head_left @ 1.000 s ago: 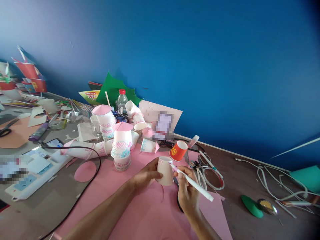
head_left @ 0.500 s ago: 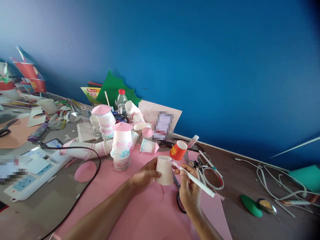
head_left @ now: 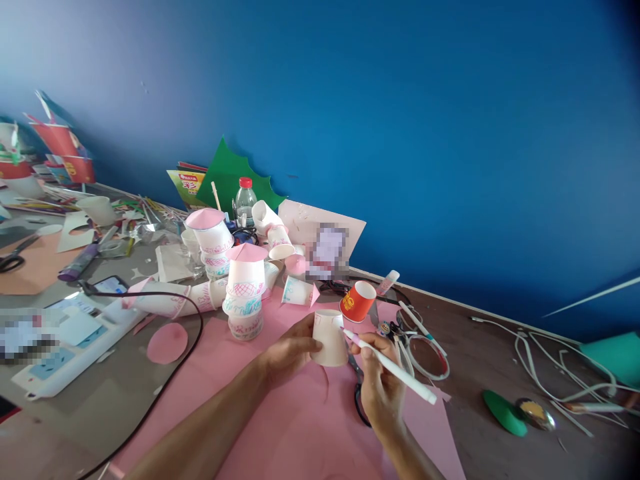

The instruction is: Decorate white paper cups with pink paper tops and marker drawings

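A white paper cup (head_left: pixel 330 343), narrow end up, is gripped at its left side by my left hand (head_left: pixel 293 350). Faint pink lines run near the cup's upper edge. My right hand (head_left: pixel 381 377) grips a white marker (head_left: pixel 400 372), its pink tip end at the cup's upper right side. Both are over a pink sheet (head_left: pixel 280 420). Beneath, partly hidden by my right hand, lie black-handled scissors (head_left: pixel 359 400). Just behind the white cup is a red paper cup (head_left: pixel 358 301).
Stacked decorated cups (head_left: pixel 246 293) with pink cone tops stand to the left. A black cable (head_left: pixel 187 363) curves past a white power strip (head_left: pixel 65 353). White cables (head_left: pixel 530 360) and a green oval piece (head_left: pixel 505 412) lie right. A blue wall (head_left: pixel 425 133) rises behind.
The marker's tip has shifted slightly down the cup's side, and its back end has dropped a little to the right. My left hand still holds the cup.
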A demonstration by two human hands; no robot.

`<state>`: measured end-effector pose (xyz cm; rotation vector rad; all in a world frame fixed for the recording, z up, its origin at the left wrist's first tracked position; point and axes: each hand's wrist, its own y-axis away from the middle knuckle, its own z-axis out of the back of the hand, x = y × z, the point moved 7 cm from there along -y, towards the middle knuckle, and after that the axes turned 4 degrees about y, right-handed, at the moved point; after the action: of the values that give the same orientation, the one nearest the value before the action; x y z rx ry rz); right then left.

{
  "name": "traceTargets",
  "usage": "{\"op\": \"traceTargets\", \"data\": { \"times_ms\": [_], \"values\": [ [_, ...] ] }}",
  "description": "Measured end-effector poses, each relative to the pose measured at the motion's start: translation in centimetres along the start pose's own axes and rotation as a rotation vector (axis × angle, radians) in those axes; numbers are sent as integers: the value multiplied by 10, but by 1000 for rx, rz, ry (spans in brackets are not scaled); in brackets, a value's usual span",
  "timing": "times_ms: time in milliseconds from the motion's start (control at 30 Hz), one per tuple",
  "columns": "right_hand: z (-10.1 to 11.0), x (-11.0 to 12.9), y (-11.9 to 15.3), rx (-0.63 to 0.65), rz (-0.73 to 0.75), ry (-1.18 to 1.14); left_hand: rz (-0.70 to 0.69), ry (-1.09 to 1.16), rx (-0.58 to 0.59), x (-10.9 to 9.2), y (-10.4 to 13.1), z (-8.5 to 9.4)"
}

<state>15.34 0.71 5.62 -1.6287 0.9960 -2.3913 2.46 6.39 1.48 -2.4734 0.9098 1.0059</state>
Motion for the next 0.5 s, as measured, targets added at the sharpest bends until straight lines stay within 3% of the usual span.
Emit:
{"op": "traceTargets", "data": {
  "times_ms": [200,500],
  "values": [
    [-9,3,7,142,73,28,-13,-11,-20,-1,1,0],
    [-10,2,7,137,84,70,-10,-5,-17,0,0,1]
  ]
}}
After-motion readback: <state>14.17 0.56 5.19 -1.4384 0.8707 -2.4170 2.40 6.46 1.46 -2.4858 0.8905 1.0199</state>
